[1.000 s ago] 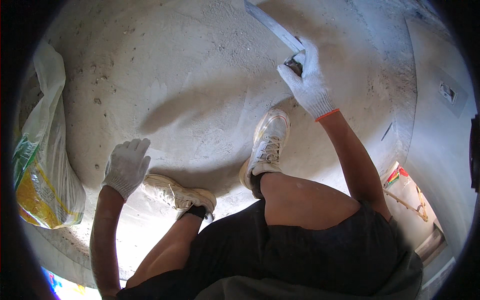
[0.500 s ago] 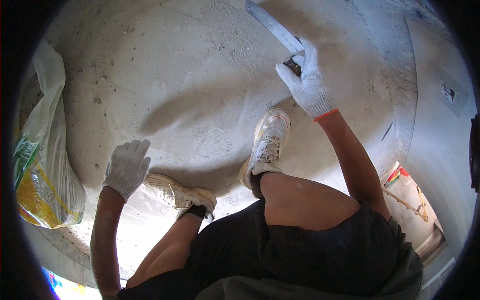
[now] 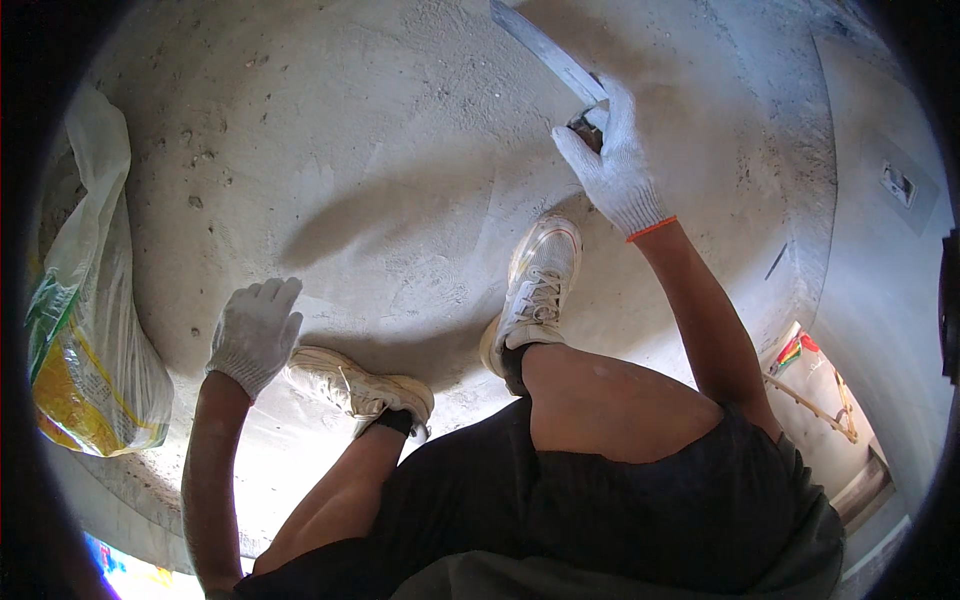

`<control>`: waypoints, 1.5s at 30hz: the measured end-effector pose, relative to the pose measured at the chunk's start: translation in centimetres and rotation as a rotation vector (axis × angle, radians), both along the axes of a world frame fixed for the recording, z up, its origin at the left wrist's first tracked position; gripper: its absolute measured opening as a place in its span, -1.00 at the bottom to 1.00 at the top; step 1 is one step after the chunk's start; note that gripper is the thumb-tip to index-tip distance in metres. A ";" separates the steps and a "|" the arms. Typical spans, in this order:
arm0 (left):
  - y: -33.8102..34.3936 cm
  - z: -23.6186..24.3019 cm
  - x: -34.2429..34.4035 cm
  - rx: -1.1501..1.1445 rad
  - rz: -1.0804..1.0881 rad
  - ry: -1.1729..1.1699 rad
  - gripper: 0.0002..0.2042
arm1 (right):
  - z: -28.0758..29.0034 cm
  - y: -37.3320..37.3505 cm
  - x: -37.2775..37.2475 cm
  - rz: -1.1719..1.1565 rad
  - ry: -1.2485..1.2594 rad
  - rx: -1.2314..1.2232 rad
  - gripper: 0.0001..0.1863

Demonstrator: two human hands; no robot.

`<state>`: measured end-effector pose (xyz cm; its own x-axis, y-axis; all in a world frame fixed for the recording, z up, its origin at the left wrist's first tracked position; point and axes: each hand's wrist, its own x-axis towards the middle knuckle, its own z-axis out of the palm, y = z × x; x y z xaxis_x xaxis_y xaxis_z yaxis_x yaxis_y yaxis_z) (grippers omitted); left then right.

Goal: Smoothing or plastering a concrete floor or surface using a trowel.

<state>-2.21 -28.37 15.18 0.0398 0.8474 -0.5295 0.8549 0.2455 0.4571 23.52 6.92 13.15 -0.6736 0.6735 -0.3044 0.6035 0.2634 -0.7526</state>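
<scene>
A: anyone able to make out any writing in here?
B: nah, nothing legible tbh. closest is the plastic bag point(image 3: 100, 250) way over on the left, looks like rows of small print on its yellow part point(image 3: 72, 392), but too blurry and creased to read
A: what about the green patch point(image 3: 50, 308) above that?
B: can't tell if there's lettering on it. same for the blue-and-yellow thing point(image 3: 118, 578) at the lower left edge, too washed out and cut off

The grey floor point(image 3: 400, 150) carries a bag point(image 3: 100, 310) at left, grit point(image 3: 195, 202) just beside it, and two shoes point(image 3: 545, 275) farther right.
</scene>
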 end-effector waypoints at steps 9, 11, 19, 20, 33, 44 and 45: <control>0.1 0.3 -0.2 -0.129 0.010 -0.017 -0.61 | 0.7 -0.7 0.2 0.019 -0.058 -0.040 -0.32; 0.1 0.1 -0.3 -0.124 0.015 -0.030 -0.61 | 1.0 -0.4 1.0 0.051 -0.103 -0.036 -0.32; 0.0 -0.1 -0.5 -0.155 0.012 -0.032 -0.61 | 1.3 -1.5 5.0 -0.110 -0.180 0.111 -0.29; -0.1 -0.2 -0.3 -0.117 0.017 -0.036 -0.61 | 1.2 -1.5 4.9 -0.112 -0.183 0.110 -0.29; -0.8 -0.1 -0.1 0.017 0.036 0.007 -0.68 | 1.8 -2.0 3.3 -0.029 -0.163 -0.001 -0.32; -1.1 0.3 1.7 -0.046 -0.056 -0.053 -0.66 | 0.6 -3.1 -2.7 0.356 -0.110 0.266 -0.41; -1.1 0.2 1.7 -0.089 -0.039 -0.053 -0.65 | 1.9 -2.6 -4.2 0.378 -0.243 0.228 -0.44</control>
<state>-0.55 -29.45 15.36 0.1014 0.7942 -0.5991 0.8397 0.2546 0.4797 19.31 4.35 15.08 -0.8110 0.4639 -0.3565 0.5851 0.6388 -0.4997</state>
